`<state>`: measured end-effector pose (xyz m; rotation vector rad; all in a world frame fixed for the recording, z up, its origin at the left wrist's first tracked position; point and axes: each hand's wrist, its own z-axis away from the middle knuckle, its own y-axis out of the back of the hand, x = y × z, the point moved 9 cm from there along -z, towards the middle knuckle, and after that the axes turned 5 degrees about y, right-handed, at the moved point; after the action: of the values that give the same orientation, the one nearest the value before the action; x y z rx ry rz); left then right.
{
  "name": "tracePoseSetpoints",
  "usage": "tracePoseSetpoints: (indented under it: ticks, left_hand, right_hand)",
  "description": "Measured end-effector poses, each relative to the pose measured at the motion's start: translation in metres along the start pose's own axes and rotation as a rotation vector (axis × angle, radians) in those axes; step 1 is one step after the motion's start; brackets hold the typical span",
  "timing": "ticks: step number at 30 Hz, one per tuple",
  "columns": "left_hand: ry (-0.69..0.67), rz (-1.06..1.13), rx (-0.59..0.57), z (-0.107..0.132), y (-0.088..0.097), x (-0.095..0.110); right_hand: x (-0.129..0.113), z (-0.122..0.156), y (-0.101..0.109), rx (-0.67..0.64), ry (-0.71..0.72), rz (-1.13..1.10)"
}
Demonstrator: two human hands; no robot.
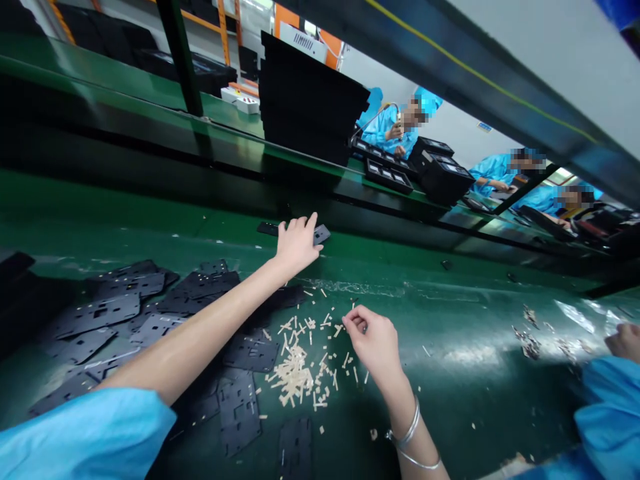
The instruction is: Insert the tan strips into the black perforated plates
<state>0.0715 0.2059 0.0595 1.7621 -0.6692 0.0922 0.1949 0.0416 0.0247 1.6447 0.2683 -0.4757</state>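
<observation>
While both arms stretch over the green assembly bench (450,300), loose at far left: a heap of black perforated plates (130,307), lying unstacked.
Left hand (297,245): fingers spread, their tips on a small black plate (320,234) at 1 o'clock from the palm.
Centre: pale strips (295,370), scattered and unsorted.
Stacked at 12 o'clock: a tall pile of black plates (313,100) on the upper shelf.
Right hand (373,343): fingers curled together; whether they pinch anything, I cannot tell.
Beyond, at 1 o'clock: black trays (387,175).
Far right: pale scraps (527,340) and a co-worker's hand (623,341).
</observation>
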Motion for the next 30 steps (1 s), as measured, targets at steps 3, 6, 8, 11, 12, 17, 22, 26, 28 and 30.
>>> tracePoseSetpoints:
  ticks: [3, 6, 8, 11, 12, 17, 22, 26, 28, 30]
  left_hand:
    - [-0.081, 0.136, -0.038, 0.025, -0.002, -0.001]
    - [-0.185, 0.340, -0.181, 0.067, -0.004, 0.004]
    - [-0.197, 0.485, -0.280, 0.093, -0.003, 0.006]
    - [-0.141, 0.649, -0.388, 0.117, -0.001, 0.009]
    - [-0.125, 0.685, -0.410, 0.122, -0.001, 0.010]
    - [-0.116, 0.745, -0.428, 0.128, 0.002, 0.015]
    - [-0.077, 0.752, -0.440, 0.129, -0.002, 0.012]
    - [-0.047, 0.773, -0.462, 0.130, -0.004, 0.011]
    - [-0.035, 0.793, -0.465, 0.130, -0.004, 0.011]
    - [-0.025, 0.800, -0.473, 0.130, -0.005, 0.010]
  right_hand:
    - [-0.002, 0.000, -0.009, -0.087, 0.032, 0.112]
    - [-0.010, 0.002, -0.019, -0.192, 0.111, 0.136]
    - [-0.019, 0.006, -0.028, -0.300, 0.183, 0.111]
    - [-0.029, 0.015, -0.040, -0.435, 0.261, 0.093]
    - [-0.032, 0.017, -0.042, -0.452, 0.274, 0.098]
    - [-0.034, 0.020, -0.047, -0.491, 0.265, 0.148]
    - [-0.029, 0.018, -0.048, -0.491, 0.213, 0.168]
    - [-0.023, 0.014, -0.044, -0.454, 0.189, 0.131]
    - [-0.023, 0.013, -0.040, -0.439, 0.204, 0.130]
    - [-0.026, 0.013, -0.035, -0.422, 0.222, 0.167]
